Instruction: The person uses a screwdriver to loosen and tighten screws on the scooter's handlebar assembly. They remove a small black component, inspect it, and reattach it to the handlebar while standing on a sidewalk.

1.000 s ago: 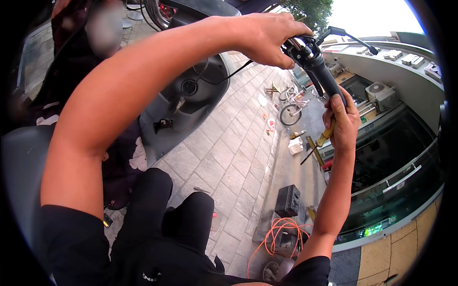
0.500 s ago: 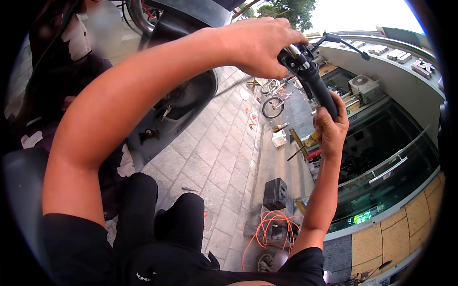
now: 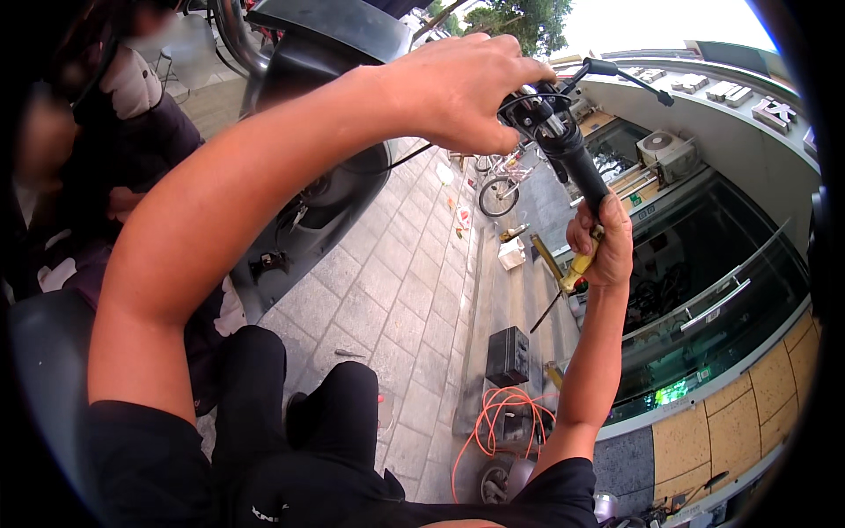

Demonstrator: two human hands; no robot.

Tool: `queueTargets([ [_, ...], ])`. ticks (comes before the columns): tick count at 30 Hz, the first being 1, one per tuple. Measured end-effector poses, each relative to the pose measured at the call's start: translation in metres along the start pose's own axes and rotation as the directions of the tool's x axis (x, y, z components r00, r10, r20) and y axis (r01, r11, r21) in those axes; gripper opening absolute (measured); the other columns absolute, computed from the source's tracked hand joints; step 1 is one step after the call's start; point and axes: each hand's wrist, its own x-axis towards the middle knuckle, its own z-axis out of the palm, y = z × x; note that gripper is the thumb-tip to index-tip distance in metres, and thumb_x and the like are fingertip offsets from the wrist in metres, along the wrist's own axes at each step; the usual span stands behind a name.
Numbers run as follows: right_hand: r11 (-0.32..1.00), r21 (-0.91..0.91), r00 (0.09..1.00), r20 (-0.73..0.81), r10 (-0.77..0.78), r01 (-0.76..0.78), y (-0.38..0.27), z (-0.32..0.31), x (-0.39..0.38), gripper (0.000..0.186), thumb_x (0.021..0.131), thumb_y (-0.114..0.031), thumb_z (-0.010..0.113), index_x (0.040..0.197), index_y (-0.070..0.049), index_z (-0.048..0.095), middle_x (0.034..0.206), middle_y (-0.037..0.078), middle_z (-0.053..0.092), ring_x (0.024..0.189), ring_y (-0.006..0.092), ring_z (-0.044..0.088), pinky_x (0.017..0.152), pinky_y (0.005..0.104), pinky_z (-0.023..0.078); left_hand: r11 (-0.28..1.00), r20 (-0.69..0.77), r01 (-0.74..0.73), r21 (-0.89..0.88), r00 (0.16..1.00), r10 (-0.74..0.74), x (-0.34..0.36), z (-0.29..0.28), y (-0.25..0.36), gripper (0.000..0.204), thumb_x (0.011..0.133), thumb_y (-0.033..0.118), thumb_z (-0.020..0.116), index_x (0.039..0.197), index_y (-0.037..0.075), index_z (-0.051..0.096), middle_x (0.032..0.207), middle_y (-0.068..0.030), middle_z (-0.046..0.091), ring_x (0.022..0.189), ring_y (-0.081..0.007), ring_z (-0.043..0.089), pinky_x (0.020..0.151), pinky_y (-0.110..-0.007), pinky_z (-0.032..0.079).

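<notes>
My left hand (image 3: 458, 92) is curled over the inner part of a black scooter handlebar, its thumb underneath and its fingers over the top. Bare metal and a black clamp (image 3: 528, 119) show beside the fingertips; part of the clamp is hidden by them. The black rubber grip (image 3: 576, 163) runs from there down to my right hand (image 3: 609, 238), at its outer end. Within the closed right hand is a screwdriver (image 3: 581, 266) with a yellow handle, its thin shaft slanting down to the left. A bent black rod (image 3: 607, 67) sticks out past the bar.
Dark scooter bodywork (image 3: 326, 66) stands at the left, a person in a dark jacket (image 3: 167, 132) beside it. A black box (image 3: 508, 355) and a coiled orange hose (image 3: 506, 407) lie by the low step. Bicycles (image 3: 499, 195) stand farther off; a glass front (image 3: 695, 290) is at right.
My right hand has slid to the grip's outer end and turned, showing more of the yellow screwdriver handle. My left hand stays on the bar; the view has shifted slightly.
</notes>
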Motion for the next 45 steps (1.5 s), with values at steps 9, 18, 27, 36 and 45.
queueTargets([
  [9,0.990,-0.133,0.999,0.017,-0.048,0.050,-0.002,0.004,0.001,0.064,0.111,-0.041,0.068,0.151,0.006,0.054,0.080,0.003,0.055,0.048,0.0071,0.047,0.050,0.0246,0.040,1.000,0.020,0.015,-0.016,1.000,-0.015,-0.003,0.000,0.002,0.075,0.084,0.026,0.079,0.154,0.008,0.059,0.123,-0.0193,0.067,0.123,-0.0381,0.067,0.107,-0.047,0.055],
  [18,0.996,-0.089,0.999,0.009,-0.031,0.031,0.000,0.003,0.005,0.059,0.112,-0.044,0.065,0.144,0.005,0.057,0.076,0.001,0.051,0.047,0.0063,0.045,0.050,0.0245,0.040,0.998,0.036,0.057,0.005,0.998,-0.057,-0.002,0.000,0.005,0.072,0.086,0.026,0.080,0.153,0.010,0.060,0.122,-0.0181,0.066,0.121,-0.0377,0.066,0.106,-0.048,0.052],
  [27,1.000,-0.011,0.998,0.064,0.012,-0.011,-0.001,-0.008,0.009,0.056,0.110,-0.039,0.071,0.147,0.001,0.059,0.080,0.006,0.055,0.051,0.0108,0.049,0.047,0.0248,0.039,1.000,-0.008,0.011,-0.009,1.000,-0.011,-0.001,0.007,-0.002,0.072,0.086,0.025,0.080,0.153,0.009,0.060,0.122,-0.0179,0.065,0.121,-0.0382,0.064,0.107,-0.048,0.051],
  [36,0.992,-0.111,0.998,0.025,-0.050,0.052,0.002,0.008,0.006,0.060,0.111,-0.043,0.068,0.149,0.002,0.056,0.079,0.003,0.054,0.048,0.0083,0.048,0.049,0.0258,0.041,0.999,0.014,0.020,-0.036,1.000,-0.019,-0.003,0.005,0.003,0.075,0.085,0.022,0.082,0.155,0.006,0.058,0.123,-0.0201,0.064,0.122,-0.0384,0.063,0.105,-0.047,0.051],
  [45,0.946,-0.323,0.999,0.005,-0.035,0.035,-0.011,0.011,0.007,0.061,0.105,-0.036,0.079,0.149,0.002,0.060,0.082,0.003,0.059,0.053,0.0073,0.053,0.049,0.0234,0.043,1.000,-0.008,-0.001,-0.016,1.000,0.001,-0.003,0.004,0.000,0.074,0.084,0.022,0.082,0.154,0.008,0.060,0.122,-0.0171,0.066,0.120,-0.0364,0.066,0.104,-0.047,0.053],
])
